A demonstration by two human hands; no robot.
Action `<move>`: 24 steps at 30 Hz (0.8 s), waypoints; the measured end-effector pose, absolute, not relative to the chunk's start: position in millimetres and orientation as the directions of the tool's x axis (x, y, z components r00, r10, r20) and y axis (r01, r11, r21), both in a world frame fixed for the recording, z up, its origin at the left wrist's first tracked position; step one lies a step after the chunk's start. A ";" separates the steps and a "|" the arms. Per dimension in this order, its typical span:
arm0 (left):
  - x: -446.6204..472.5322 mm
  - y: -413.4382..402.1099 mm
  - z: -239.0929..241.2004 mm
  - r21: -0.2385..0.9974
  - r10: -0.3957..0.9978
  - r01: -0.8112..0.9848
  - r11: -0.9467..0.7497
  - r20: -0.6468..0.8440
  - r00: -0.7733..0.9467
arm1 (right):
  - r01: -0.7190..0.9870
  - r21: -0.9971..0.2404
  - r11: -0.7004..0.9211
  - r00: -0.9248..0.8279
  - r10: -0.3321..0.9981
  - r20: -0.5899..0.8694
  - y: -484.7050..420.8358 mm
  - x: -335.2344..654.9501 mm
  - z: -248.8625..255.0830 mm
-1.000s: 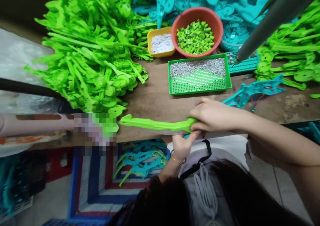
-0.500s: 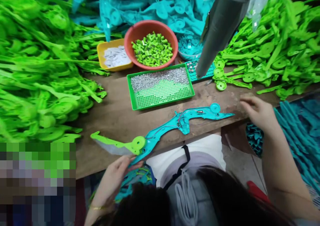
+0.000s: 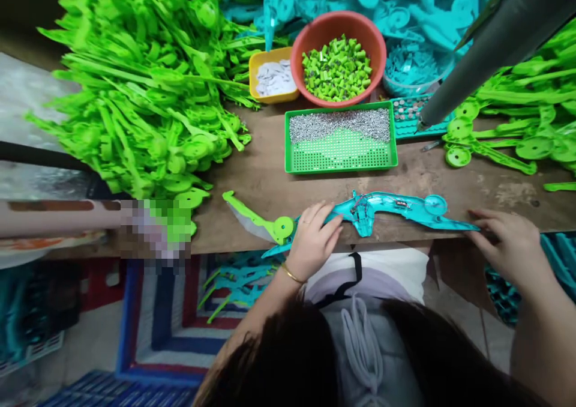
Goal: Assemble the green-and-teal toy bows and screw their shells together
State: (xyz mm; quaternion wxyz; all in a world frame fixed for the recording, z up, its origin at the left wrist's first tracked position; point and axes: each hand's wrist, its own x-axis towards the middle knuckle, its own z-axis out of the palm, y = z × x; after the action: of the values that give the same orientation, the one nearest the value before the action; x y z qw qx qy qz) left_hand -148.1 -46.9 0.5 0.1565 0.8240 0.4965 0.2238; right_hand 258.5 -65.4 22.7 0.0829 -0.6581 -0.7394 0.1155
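A blue plastic toy bow half (image 3: 387, 206) lies along the front edge of the wooden table, its hollow inside facing up with thin wires in it. Attached near its left end is a green arm piece with a round disc (image 3: 283, 229). My left hand (image 3: 315, 239) is closed over the left limb of the bow half, covering part of it. At the opposite end, my right hand (image 3: 508, 233) pinches the pointed right tip between thumb and fingers.
Behind the bow half stands a green tray (image 3: 342, 155) of small metal screws. Beyond are a red bowl (image 3: 382, 65) of green pieces and a yellow tray (image 3: 254, 74) of white pieces. Green parts (image 3: 171, 95) pile up left. A dark post (image 3: 490, 47) slants down at right.
My left hand has moved from the bow half's left tip to its left limb. My right hand, formerly apart from it, now grips the right tip. The view has swung left.
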 end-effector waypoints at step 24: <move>-127.1 -21.3 -13.5 0.602 0.929 0.715 -0.355 0.145 0.339 | -0.039 -0.956 -0.290 0.159 0.943 -0.292 -16.5 221.0 82.0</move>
State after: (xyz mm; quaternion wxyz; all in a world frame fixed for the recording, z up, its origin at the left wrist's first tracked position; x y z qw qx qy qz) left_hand -127.1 -21.3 -13.5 0.2230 0.7874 0.5222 0.2400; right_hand 221.0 -16.5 82.0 0.4636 -0.6040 -0.3743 0.5293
